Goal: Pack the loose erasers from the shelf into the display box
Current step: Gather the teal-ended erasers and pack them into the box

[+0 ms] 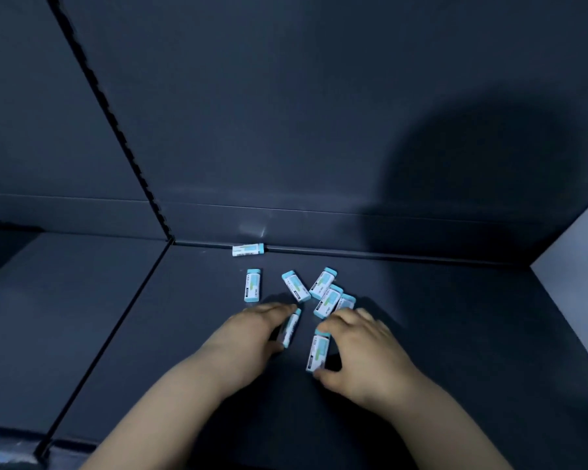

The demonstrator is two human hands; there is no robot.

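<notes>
With the left hand (257, 329) curled around one eraser (292, 327) and the right hand (360, 347) pinching another eraser (318, 352) between thumb and fingers on the shelf (438, 334), lift both cleanly before gathering the loose erasers (323, 293) just beyond the fingers (display box unseen).

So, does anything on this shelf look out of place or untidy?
Yes. The small white-and-turquoise erasers lie scattered at mixed angles on the dark shelf; three at the right overlap. One eraser lies apart against the back wall. No display box is visible.
</notes>
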